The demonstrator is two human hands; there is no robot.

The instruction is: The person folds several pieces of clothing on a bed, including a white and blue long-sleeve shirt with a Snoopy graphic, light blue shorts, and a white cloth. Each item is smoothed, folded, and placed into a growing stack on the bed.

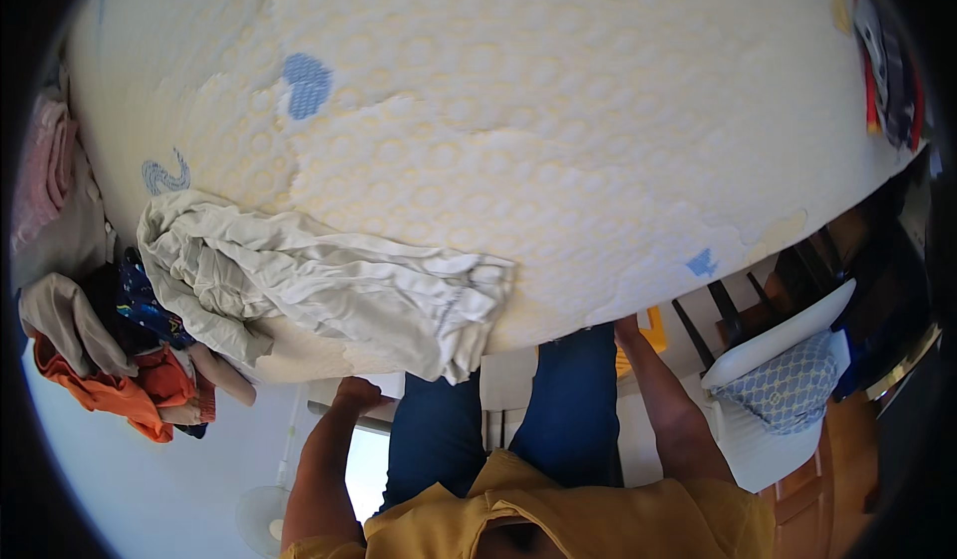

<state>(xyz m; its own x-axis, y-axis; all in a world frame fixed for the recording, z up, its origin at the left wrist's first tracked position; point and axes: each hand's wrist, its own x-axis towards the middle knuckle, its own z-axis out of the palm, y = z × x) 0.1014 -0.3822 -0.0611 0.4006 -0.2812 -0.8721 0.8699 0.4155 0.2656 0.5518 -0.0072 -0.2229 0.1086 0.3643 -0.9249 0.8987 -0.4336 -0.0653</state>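
A quilted white mattress (568, 185) with a raised circle pattern and blue motifs spreads before me. Along its near edge lies a crumpled white cloth garment (321, 275), its stitched end hanging over the edge beside my knee. Below that edge, to the left of my legs, my left hand (360, 394) is curled like a fist; whether anything is inside is hidden. On the other side, beside my right knee, my right hand (626, 329) is partly covered by the mattress edge, near a yellow plastic object (655, 331). Neither hand touches the garment.
Folded and heaped clothes, among them an orange garment (97, 391) and a grey one (71, 323), sit at the left. A pink folded cloth (46, 162) is farther up. To the right stands a white chair (777, 334) with a patterned cushion (785, 383). A fan (262, 518) shows lower left.
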